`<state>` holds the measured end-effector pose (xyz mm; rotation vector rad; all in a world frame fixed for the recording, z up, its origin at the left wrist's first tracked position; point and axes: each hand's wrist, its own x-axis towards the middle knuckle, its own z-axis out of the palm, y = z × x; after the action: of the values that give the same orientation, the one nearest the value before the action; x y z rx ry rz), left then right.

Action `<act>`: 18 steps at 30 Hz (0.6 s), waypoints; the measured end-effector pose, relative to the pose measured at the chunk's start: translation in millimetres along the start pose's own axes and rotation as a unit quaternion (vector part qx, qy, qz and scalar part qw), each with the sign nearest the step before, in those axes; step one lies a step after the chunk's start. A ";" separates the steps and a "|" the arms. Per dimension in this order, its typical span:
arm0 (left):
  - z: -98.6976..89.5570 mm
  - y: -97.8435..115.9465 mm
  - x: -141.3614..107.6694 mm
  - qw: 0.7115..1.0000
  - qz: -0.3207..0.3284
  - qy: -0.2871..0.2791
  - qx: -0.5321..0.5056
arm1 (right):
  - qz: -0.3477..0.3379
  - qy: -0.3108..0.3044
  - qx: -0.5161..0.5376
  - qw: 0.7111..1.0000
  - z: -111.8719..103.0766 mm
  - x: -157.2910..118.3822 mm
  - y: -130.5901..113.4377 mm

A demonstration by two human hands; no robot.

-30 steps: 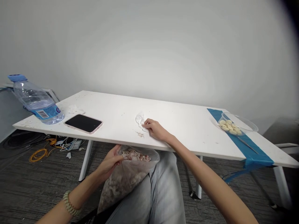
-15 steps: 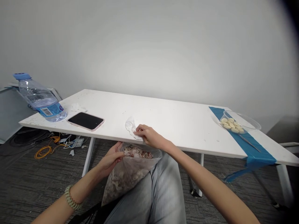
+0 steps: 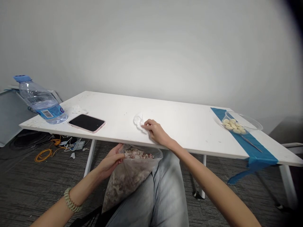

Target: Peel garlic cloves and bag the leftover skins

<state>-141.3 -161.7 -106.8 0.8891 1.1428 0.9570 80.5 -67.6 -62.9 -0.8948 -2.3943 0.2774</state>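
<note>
On the white table, my right hand [image 3: 156, 131] pinches a crumpled white tissue [image 3: 139, 122] between thumb and fingers. Below the table's front edge, my left hand [image 3: 113, 160] grips the rim of a clear plastic bag [image 3: 132, 176]. The bag rests on my lap with its mouth open, filled with brownish, flaky scraps [image 3: 137, 153]. Part of the bag's mouth lies close under the table edge.
A tilted-looking water bottle [image 3: 44, 101] and a phone [image 3: 86, 122] are at the table's left. At the right, a clear bowl [image 3: 251, 121] of pale pieces and a thin metal tool [image 3: 252, 144] lie on a blue plastic strip [image 3: 262, 153]. Cables [image 3: 44, 154] lie on the floor.
My right hand has moved the tissue a little to the right and farther back from the table's front edge. My left hand stays on the bag.
</note>
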 end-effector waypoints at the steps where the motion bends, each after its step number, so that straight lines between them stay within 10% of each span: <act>1: 0.2 0.3 -0.3 1.000 -0.001 0.000 -0.001 | 0.017 0.010 -0.016 1.000 1.4 2.3 6.1; 18: -4.3 4.4 -4.9 0.999 0.000 -0.002 -0.052 | -0.067 -0.114 0.128 0.983 0.5 -2.0 -22.4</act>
<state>-146.8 -164.5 -102.0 0.8063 1.0799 1.0047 69.4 -85.8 -55.8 -0.6084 -2.5378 0.6508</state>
